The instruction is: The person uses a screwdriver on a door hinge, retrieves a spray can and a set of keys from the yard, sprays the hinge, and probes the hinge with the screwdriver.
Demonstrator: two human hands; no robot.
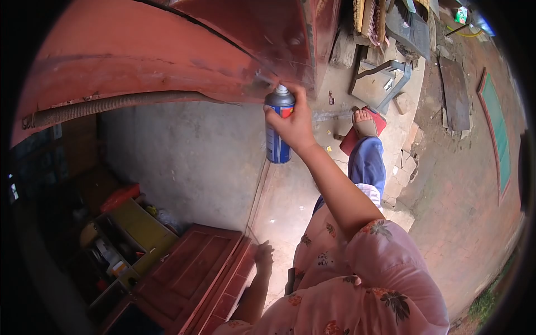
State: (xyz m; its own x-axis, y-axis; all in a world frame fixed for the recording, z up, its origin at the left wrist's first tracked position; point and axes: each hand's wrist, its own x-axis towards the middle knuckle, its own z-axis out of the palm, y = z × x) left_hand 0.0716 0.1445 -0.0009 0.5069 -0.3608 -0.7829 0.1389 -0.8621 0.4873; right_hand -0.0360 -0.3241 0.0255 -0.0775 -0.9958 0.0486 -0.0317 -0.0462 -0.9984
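A blue spray can (pixel 279 139) with a dark grey upper part and a white nozzle stands upright in my right hand (pixel 298 120). The fingers and thumb wrap round its upper half, with a fingertip by the nozzle. Just beyond the nozzle is a red painted panel (pixel 282 42), where a pale hazy patch shows on the lower edge. My left hand (pixel 264 257) hangs low beside the edge of a red wooden door (pixel 190 268). Its fingers are apart and loosely bent, with nothing seen in them; whether it touches the door I cannot tell.
A ribbed tube (pixel 128 103) runs beneath the red surface. Open drawers (pixel 125 234) with clutter stand at lower left. Beside my foot in a red sandal (pixel 352 137) are a grey-framed stool-like object (pixel 393 84) and wooden pieces. A green framed panel (pixel 496 125) lies at far right.
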